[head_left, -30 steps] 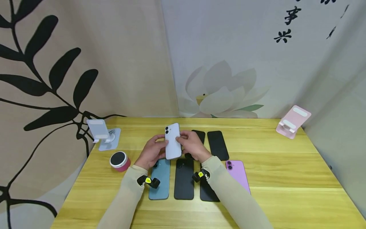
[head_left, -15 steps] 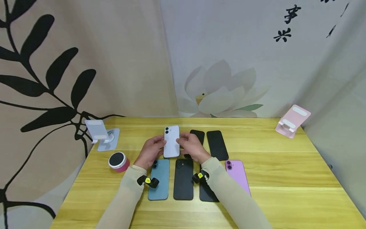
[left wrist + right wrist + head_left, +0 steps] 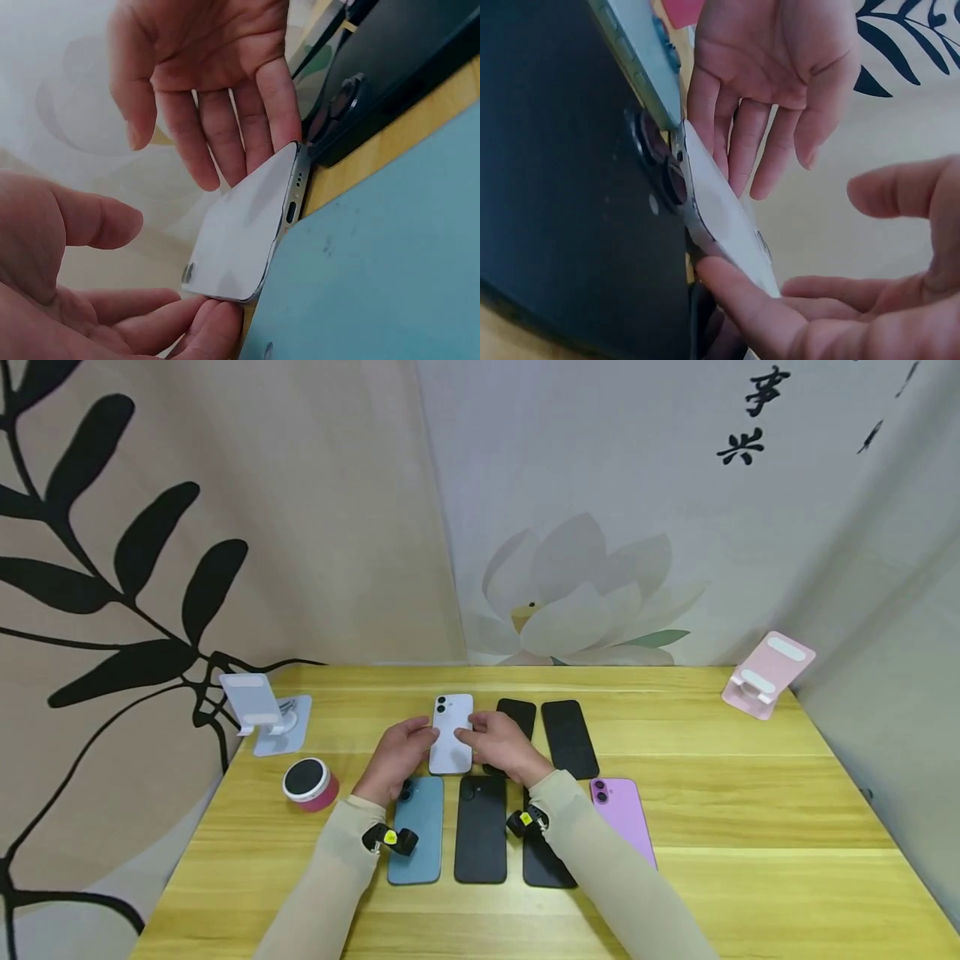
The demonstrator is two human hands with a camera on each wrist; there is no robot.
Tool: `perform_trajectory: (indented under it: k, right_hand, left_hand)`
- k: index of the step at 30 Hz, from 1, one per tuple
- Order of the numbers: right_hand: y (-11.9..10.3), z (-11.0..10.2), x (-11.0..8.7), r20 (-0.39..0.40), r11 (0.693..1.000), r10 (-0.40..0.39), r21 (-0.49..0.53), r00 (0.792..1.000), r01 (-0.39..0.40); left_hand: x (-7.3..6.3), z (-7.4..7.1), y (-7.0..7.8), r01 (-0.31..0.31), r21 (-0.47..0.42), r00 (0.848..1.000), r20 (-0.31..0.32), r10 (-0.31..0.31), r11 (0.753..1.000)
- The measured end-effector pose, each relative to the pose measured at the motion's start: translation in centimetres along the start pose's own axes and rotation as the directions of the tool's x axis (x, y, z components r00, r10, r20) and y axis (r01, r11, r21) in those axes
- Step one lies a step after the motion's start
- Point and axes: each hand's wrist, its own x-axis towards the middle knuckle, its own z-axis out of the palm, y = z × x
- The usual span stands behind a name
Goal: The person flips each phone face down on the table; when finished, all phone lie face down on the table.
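A white phone (image 3: 452, 747) lies back side up on the wooden table, its two camera lenses at the far end. My left hand (image 3: 397, 758) is along its left edge. In the left wrist view the fingers (image 3: 202, 330) touch that edge and the thumb is raised off it. On the other side, my right hand (image 3: 504, 747) has its fingers (image 3: 742, 296) against the right edge, thumb lifted clear. Just nearer to me lie a teal phone (image 3: 420, 810) and a black phone (image 3: 482, 835). Another black phone (image 3: 517, 714) is partly hidden behind my right hand.
More phones lie to the right: a black one (image 3: 570, 739), a purple one (image 3: 626, 814) and a dark one (image 3: 547, 864) partly under my right wrist. A white phone stand (image 3: 285, 735) and a pink-and-white round container (image 3: 322, 793) are at left, a pink stand (image 3: 776, 670) at far right.
The white phone has come down from between my hands to lie flat on the table. Both thumbs, earlier on the phone, are now raised off it.
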Motion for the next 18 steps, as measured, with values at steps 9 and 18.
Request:
perform_trajectory:
  k: [9, 18]
  right_hand:
    - [0.02, -0.25, 0.00, 0.012, 0.996, -0.011, -0.086, 1.000, 0.012]
    - [0.26, -0.83, -0.35, 0.027, 0.998, -0.065, 0.010, 0.998, 0.065]
  left_hand:
    - [-0.41, 0.06, 0.06, -0.002, 0.065, 1.000, 0.010, 0.001, 0.998]
    - [-0.75, 0.61, 0.82, -0.073, 0.133, 0.996, -0.034, 0.078, 0.988]
